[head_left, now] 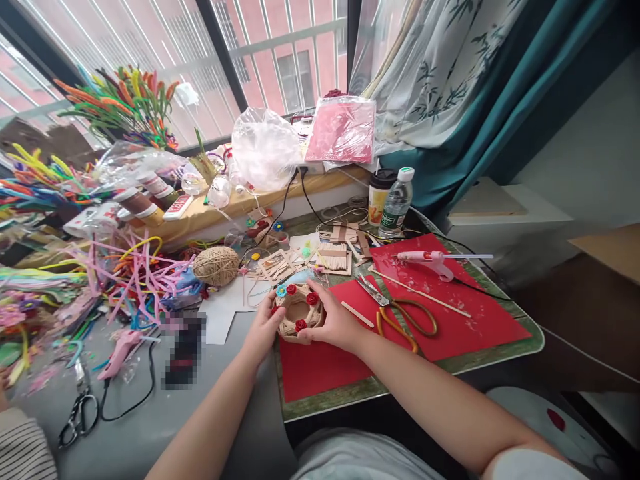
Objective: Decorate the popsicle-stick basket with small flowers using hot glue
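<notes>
Between my two hands is a small twine-wrapped basket point(287, 327) decorated with red roses and one blue flower. My left hand point(264, 323) curls around its left side, with the thumb at the rim. On the right side, my right hand point(336, 319) grips it with fingers behind and thumb in front. The basket is over the left part of the red sheets point(320, 373). Right of my right hand lie a wooden craft stick point(358, 315) and scissors with orange-brown handles point(400, 317).
A pink glue gun point(425, 259) and a thin wooden rod point(425, 293) rest on the red sheet. Behind are a twine ball point(217, 266), craft-stick pieces point(335, 257) and a water bottle point(397, 203). At left are another glue gun point(123, 353), black scissors point(80, 407) and a person's striped sleeve point(25, 447).
</notes>
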Demonstrator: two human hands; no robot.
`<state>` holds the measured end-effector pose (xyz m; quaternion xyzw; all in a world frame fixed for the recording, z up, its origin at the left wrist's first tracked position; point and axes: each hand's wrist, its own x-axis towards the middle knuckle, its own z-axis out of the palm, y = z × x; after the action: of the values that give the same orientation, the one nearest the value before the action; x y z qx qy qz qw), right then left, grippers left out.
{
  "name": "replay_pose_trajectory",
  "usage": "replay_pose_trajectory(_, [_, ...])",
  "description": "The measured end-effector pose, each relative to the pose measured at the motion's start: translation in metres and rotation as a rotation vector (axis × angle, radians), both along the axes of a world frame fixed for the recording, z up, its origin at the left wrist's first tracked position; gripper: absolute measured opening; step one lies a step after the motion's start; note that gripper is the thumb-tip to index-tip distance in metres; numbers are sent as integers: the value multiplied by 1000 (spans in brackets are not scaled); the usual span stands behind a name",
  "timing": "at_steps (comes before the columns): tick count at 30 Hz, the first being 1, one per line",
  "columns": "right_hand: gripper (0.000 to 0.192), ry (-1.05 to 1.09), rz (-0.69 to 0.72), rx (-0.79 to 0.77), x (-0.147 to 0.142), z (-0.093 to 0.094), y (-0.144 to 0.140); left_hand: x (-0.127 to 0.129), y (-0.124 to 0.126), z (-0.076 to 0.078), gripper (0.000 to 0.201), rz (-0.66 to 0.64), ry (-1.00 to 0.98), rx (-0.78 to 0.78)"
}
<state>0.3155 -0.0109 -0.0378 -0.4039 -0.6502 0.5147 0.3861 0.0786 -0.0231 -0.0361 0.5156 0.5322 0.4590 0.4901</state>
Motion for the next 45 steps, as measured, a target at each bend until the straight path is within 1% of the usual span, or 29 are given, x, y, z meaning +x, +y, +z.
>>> replay_pose_trajectory(1, [126,-15,-4,16,0,0,0,6,-1,0,79,45,-25,-43])
replay_pose_trajectory(3, [127,-42,0,51,-1,-1,1,15,-3,1,84,91,-62,-107])
replay_pose_trajectory(5, [126,-54,17,90,-1,-3,2,19,-5,2,85,94,-79,-128])
replay_pose_trajectory(6, [121,-53,21,110,-2,-4,4,20,-5,2,84,87,-87,-133])
replay_pose_trajectory(7, [113,-49,12,123,-3,-5,5,20,-5,3,83,83,-96,-136])
replay_pose_trajectory(10, [77,-51,-73,120,-9,-6,8,21,-5,3,84,95,-116,-153])
replay_pose_trajectory(11, [69,-59,-98,112,-12,-6,9,21,-5,3,84,101,-114,-160])
replay_pose_trajectory(13, [64,-68,-117,101,-15,-6,9,21,-4,2,83,97,-97,-164])
replay_pose_trajectory(18, [68,-49,-101,93,-18,-4,8,19,-4,0,75,62,-44,-103])
replay_pose_trajectory(24, [70,-86,-86,70,-20,-2,7,10,-6,-10,76,25,24,-90])
replay_pose_trajectory(27, [71,-72,-86,73,-20,-3,6,9,-6,-13,74,41,28,-56])
replay_pose_trajectory(29, [77,-35,-103,45,-19,-5,7,12,-4,-13,73,63,3,-30])
replay_pose_trajectory(32, [89,-21,-137,22,-17,-6,8,17,-3,-8,70,91,-22,-6])
replay_pose_trajectory(35, [87,-101,-156,74,-17,-4,5,23,-11,-1,69,183,-46,-20])
replay_pose_trajectory(37, [87,-116,-146,70,-17,-4,3,27,-21,1,72,241,-54,-51])
replay_pose_trajectory(40, [94,-61,-88,-21,-18,-4,0,32,-35,0,78,233,-83,-123])
replay_pose_trajectory(42, [93,-31,-33,-70,-17,-4,1,34,-39,-2,77,213,-115,-149])
replay_pose_trajectory(45, [88,-40,17,-94,-15,-2,3,35,-40,-4,75,212,-134,-163])
